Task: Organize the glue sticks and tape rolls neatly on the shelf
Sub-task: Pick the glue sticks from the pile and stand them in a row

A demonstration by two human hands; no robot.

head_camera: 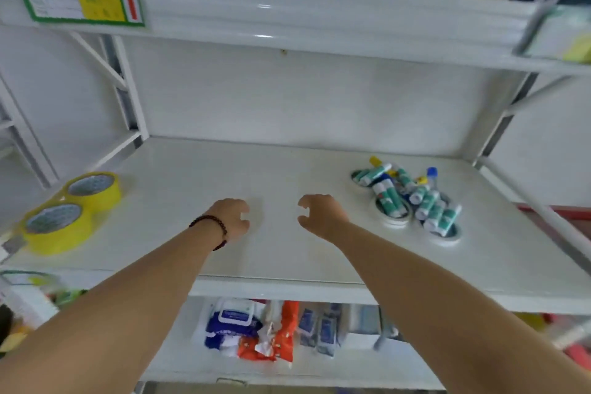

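Shelf [192, 176], white, middle tier: holds all task stock.

Glue sticks [428, 205]: loose heap at right, small plastic tubes with white-and-green labels and blue or yellow caps, lying crosswise over one another and on top of the white tape rolls [392, 219]. Judged light, rigid, smooth-sided and apt to roll; best taken one or a few at a time round the barrel, not by the cap.

White tape rolls: flat rings under the heap, partly hidden, count unclear. Judged light and stiff; take by the outer rim once the sticks are lifted off.

Yellow tape rolls [72, 211]: two wide rolls at the left edge, lying flat, touching. Judged heavier, firm; grasp across the rim or through the core.

Left hand [232, 217], beaded bracelet at wrist: over bare mid-shelf, grip half curled, empty.

Right hand [321, 213]: just beside it, grip likewise half curled, empty, near the glue heap but apart from it.
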